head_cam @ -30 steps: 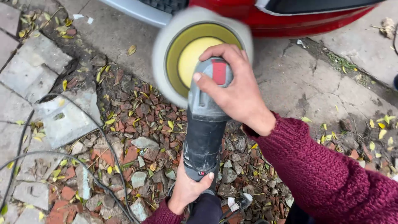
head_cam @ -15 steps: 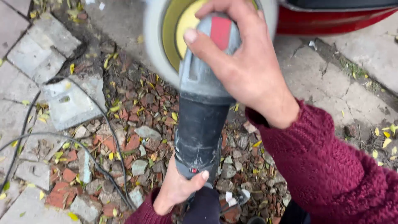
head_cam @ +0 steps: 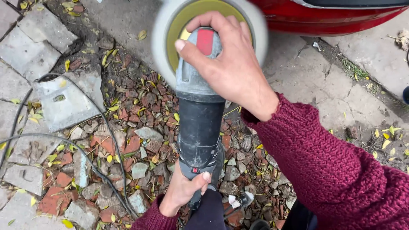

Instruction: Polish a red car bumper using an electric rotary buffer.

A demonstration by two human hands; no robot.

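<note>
I hold a grey and black electric polisher (head_cam: pixel 199 123) pointing away from me. My right hand (head_cam: pixel 228 68) grips its grey head, fingers curled over the red button on top. My left hand (head_cam: pixel 184 189) clasps the rear handle near the bottom of the view. The round pad (head_cam: pixel 170 25), white-rimmed with a yellow-green backing, is blurred at the top. Just beyond it lies the red car body (head_cam: pixel 332 19). Both my sleeves are dark red knit.
Below is rough ground of broken red brick pieces (head_cam: pixel 128 140), grey stones and yellow leaves. A black cable (head_cam: pixel 91 164) loops across it at the left. Grey paving slabs (head_cam: pixel 32 47) lie at the left, cracked concrete (head_cam: pixel 324 89) at the right.
The polisher and both hands have shifted up and forward, so the pad now sits at the top edge, nearer the red car. The view has closed in on the tool.
</note>
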